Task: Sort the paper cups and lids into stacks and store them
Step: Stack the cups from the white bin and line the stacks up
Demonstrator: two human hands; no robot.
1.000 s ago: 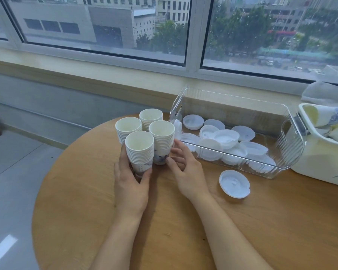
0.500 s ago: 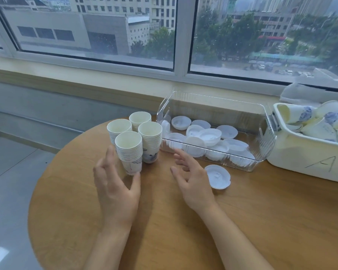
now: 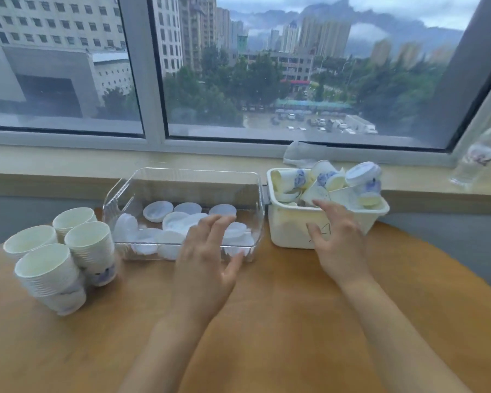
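Several stacks of white paper cups (image 3: 60,256) stand together at the table's left. A clear plastic bin (image 3: 255,194) behind the table's middle holds several white lids (image 3: 179,219). To its right a white tub (image 3: 289,231) is heaped with loose cups, some with blue print (image 3: 301,180). My left hand (image 3: 207,259) hovers open in front of the clear bin, holding nothing. With its fingers spread, my right hand (image 3: 338,236) is at the tub's front wall, empty.
The round wooden table (image 3: 281,321) sits against a low sill under a wide window. A plastic bottle with a red cap (image 3: 476,154) stands on the sill at the right. A crumpled white bag (image 3: 301,154) lies behind the tub.
Both hands left the cup stacks and moved right, the left to the clear bin, the right to the tub. The view swung right and up. The lone lid on the table is no longer visible.
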